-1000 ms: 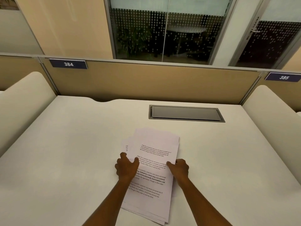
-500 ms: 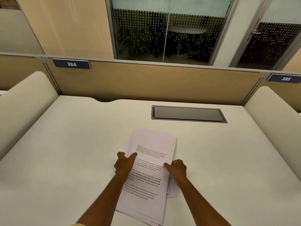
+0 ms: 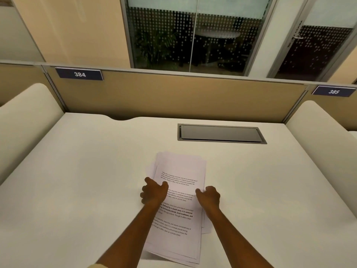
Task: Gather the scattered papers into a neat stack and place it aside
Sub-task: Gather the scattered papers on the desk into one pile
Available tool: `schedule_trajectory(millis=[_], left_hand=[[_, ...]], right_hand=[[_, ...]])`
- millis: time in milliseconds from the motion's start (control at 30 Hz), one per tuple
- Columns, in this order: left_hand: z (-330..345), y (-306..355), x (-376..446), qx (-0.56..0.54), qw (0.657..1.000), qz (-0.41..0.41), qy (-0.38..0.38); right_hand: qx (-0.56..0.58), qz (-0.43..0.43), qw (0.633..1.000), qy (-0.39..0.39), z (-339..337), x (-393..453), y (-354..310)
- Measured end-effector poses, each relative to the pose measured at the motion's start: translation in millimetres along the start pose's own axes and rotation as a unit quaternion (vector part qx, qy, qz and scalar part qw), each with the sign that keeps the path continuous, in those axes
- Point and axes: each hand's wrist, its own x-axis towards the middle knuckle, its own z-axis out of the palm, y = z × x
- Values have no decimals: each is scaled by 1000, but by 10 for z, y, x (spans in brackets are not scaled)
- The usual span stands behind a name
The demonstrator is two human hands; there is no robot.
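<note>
A loose pile of white printed papers (image 3: 179, 169) lies on the cream desk (image 3: 77, 180), near its middle front. The sheets overlap unevenly, with corners poking out on the left and lower right. My left hand (image 3: 153, 192) presses against the pile's left edge, thumb on the top sheet. My right hand (image 3: 209, 196) grips the right edge, fingers curled over it. Both forearms hide part of the lower sheets.
A grey cable hatch (image 3: 222, 134) is set into the desk behind the pile. Tan partition (image 3: 173, 97) with plates 384 (image 3: 79, 74) and 385 (image 3: 333, 91) closes the back. Rounded cream dividers (image 3: 25, 117) stand at both sides, the right one (image 3: 324, 128).
The pile has been squeezed narrower and turned slightly straighter. Both hands have stayed on its two side edges, shifting a little with it.
</note>
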Motion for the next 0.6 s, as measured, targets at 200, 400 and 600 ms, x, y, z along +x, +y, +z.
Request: schedule_trajectory(millis=[200, 400, 600], left_hand=[[-42, 37, 58, -48, 998, -28, -22], [-97, -77, 178, -100, 993, -63, -23], [-245, -194, 304, -99, 994, -50, -4]], right_hand=[[-28, -5, 1000, 11, 2, 18, -16], [-9, 0, 1000, 4, -9, 45, -24], [-25, -14, 1000, 7, 37, 25, -32]])
